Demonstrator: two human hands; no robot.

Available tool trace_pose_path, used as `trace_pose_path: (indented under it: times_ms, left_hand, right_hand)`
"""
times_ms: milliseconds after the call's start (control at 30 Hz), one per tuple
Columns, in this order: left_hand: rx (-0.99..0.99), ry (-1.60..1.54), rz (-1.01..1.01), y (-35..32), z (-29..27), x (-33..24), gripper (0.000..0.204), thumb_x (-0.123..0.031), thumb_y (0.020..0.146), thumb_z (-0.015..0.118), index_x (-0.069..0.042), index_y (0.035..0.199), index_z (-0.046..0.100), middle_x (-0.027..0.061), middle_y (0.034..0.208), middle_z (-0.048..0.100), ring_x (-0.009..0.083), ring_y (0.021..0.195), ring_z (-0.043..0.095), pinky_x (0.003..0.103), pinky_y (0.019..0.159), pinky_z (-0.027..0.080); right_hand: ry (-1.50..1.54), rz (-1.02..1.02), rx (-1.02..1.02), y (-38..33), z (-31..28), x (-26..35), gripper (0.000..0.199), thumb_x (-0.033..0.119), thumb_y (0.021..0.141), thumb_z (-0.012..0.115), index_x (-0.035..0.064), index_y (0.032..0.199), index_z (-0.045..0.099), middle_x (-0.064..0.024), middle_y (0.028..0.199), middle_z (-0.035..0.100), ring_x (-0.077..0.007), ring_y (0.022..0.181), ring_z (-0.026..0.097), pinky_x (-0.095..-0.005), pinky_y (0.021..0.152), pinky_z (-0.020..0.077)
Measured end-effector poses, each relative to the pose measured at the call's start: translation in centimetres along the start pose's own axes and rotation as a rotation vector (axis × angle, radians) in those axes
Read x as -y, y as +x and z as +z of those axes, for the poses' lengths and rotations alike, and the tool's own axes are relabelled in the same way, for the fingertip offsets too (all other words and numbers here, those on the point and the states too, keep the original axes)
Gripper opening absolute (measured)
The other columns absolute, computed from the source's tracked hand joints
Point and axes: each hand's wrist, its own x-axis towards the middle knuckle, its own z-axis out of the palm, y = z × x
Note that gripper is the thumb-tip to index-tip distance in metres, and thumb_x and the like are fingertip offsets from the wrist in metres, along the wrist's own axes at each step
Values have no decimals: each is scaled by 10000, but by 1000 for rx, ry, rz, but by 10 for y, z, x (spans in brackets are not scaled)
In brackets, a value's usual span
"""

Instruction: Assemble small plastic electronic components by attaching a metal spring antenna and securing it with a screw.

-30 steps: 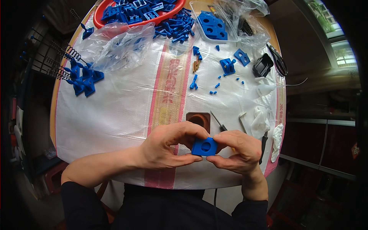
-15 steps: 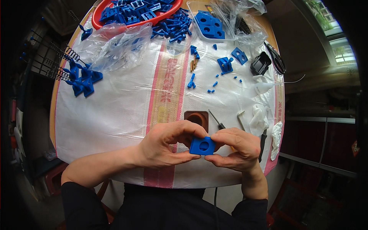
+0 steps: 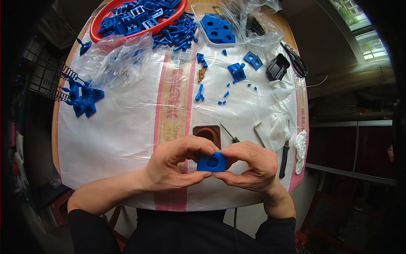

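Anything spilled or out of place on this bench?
Yes: long blue parts spill past the red tray rim onto the white cloth, and tiny blue bits lie scattered mid-table. The held blue block looks intact.

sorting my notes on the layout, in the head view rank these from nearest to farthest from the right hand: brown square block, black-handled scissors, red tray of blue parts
From the right hand:
1. Brown square block, just beyond the fingers, near the table's middle.
2. Black-handled scissors, far right side of the table.
3. Red tray, far edge, toward the left.
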Motion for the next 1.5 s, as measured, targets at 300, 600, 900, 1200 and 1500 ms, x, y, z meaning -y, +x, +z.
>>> trace_pose_path:
  times_ms: [300,600,900,1200,1500]
  left_hand:
    - [-61,28,43,1,0,0,511,108,810,767,6,1263,553,174,1239,628,215,1128,661,335,929,583]
    - [-69,-33,-27,0,-2,-2,544,136,796,755,-25,1273,549,193,1252,611,222,1138,637,356,954,555]
    - [-36,49,-6,0,0,-1,528,130,815,750,-22,1278,545,199,1258,612,232,1140,649,374,957,565]
    - [-17,81,6,-1,-1,-1,521,121,828,749,-16,1286,542,196,1262,612,236,1158,649,364,971,559]
    - [-24,32,-18,-2,0,0,500,118,836,743,-5,1279,547,175,1255,615,214,1154,644,347,967,551]
  right_hand:
    - [351,151,-3,-9,2,-8,572,-26,759,865,-52,1269,607,-141,1003,744,-201,914,759,-309,797,630]
    - [852,473,-55,-11,6,-5,328,-68,937,659,-61,1255,579,-145,1000,734,-208,878,749,-328,778,630]
    - [933,563,-75,-9,7,-8,157,37,994,645,-80,1098,646,-166,903,731,-211,782,739,-317,684,625]
    - [932,617,-88,-9,9,-6,118,16,990,638,-85,1050,648,-176,893,728,-211,771,737,-314,680,619]
    - [907,617,-98,-10,10,-7,96,-10,981,639,-90,1032,650,-177,899,730,-207,765,735,-314,690,617]
